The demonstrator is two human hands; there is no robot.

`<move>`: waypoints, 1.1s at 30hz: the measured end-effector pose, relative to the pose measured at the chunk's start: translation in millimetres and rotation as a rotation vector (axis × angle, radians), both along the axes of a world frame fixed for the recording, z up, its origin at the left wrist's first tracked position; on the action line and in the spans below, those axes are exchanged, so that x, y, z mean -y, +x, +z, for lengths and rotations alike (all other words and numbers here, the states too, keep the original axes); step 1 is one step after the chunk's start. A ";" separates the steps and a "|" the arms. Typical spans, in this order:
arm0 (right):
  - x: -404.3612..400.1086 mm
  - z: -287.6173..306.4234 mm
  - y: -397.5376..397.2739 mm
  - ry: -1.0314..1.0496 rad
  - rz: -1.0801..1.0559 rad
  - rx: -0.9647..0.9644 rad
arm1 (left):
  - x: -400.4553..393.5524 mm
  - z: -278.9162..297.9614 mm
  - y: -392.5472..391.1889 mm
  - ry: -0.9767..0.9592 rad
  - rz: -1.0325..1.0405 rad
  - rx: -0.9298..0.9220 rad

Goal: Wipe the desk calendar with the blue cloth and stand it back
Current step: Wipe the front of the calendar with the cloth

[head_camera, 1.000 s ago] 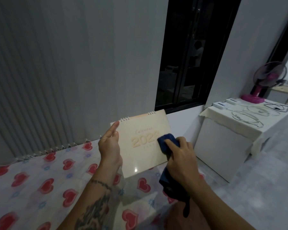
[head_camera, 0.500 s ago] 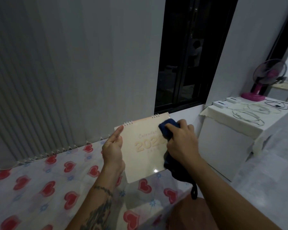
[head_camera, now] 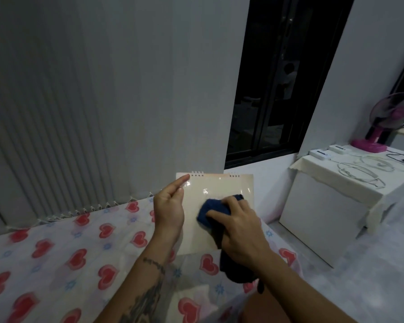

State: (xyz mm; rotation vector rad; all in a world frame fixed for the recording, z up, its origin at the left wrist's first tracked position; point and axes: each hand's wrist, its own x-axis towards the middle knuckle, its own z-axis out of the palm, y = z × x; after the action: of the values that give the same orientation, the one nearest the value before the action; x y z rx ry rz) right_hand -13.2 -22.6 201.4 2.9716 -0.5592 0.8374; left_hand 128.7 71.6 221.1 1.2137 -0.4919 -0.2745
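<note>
The cream desk calendar point(head_camera: 210, 190) with wire rings along its top edge is held up in the air over a heart-patterned cover. My left hand point(head_camera: 169, 209) grips its left edge, fingers behind and thumb on the front. My right hand point(head_camera: 239, 231) presses a dark blue cloth point(head_camera: 210, 212) flat against the calendar's glossy front, hiding the printed year. The rest of the cloth hangs below my right wrist point(head_camera: 233, 269).
The white cover with red hearts point(head_camera: 56, 259) spreads below and to the left. Grey vertical blinds point(head_camera: 79, 113) hang behind. A dark window point(head_camera: 278, 89) is at the back right. A low white table point(head_camera: 324, 217) with cables, small boxes and a pink fan point(head_camera: 380, 127) stands at right.
The calendar has tilted flatter and squarer to me. My right hand with the cloth slid from the upper right down toward the middle of the front.
</note>
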 end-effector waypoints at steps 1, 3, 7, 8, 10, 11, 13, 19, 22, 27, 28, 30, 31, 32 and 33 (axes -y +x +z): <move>8.5 0.8 -3.1 0.024 -0.052 0.016 | -0.4 -0.1 2.1 0.010 0.012 0.006; 22.7 6.8 -3.2 0.097 -0.181 0.078 | 0.6 0.2 3.4 0.023 0.016 -0.011; 20.2 21.9 16.8 0.182 -0.263 0.233 | 7.8 2.1 -8.2 0.038 -0.011 0.028; 13.5 23.1 21.0 0.196 -0.242 0.257 | 9.9 1.6 -10.2 0.037 -0.017 0.030; -2.5 18.6 24.5 0.141 -0.148 0.244 | 11.4 1.8 -9.7 0.011 -0.054 -0.021; -9.1 13.9 23.2 0.098 -0.092 0.210 | 10.2 3.0 -7.6 -0.007 -0.063 -0.047; -12.5 5.5 15.8 0.040 0.001 0.126 | 6.7 6.5 -2.8 -0.030 -0.065 -0.077; 12.9 9.8 5.7 0.097 -0.124 0.093 | -3.3 3.3 -3.6 0.035 -0.064 -0.065; 6.8 26.5 21.1 0.056 -0.231 0.141 | 0.3 2.5 -9.4 0.044 -0.058 -0.053; -18.3 25.4 24.2 -0.072 -0.033 0.098 | 3.7 9.4 -10.4 -0.022 -0.073 -0.251; -18.5 21.2 18.7 -0.070 0.001 0.070 | 2.3 11.0 -7.0 -0.039 -0.057 -0.273; -14.9 12.9 5.7 -0.068 0.042 0.020 | -1.5 12.4 0.6 -0.031 -0.029 -0.273; -12.0 9.9 -0.5 -0.065 0.048 0.005 | -3.9 13.0 3.4 -0.014 -0.022 -0.270; -8.3 8.6 -6.0 -0.058 0.040 0.000 | -6.0 13.7 5.3 -0.003 -0.019 -0.273; -3.6 8.6 -10.5 -0.050 0.018 0.003 | -8.0 14.6 6.9 -0.004 -0.021 -0.280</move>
State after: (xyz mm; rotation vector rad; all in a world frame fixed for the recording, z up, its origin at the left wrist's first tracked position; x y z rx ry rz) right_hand -23.6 -19.1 210.0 2.9351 -0.5048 0.8443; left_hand 135.6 79.6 235.7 1.1447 -0.2614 -0.4536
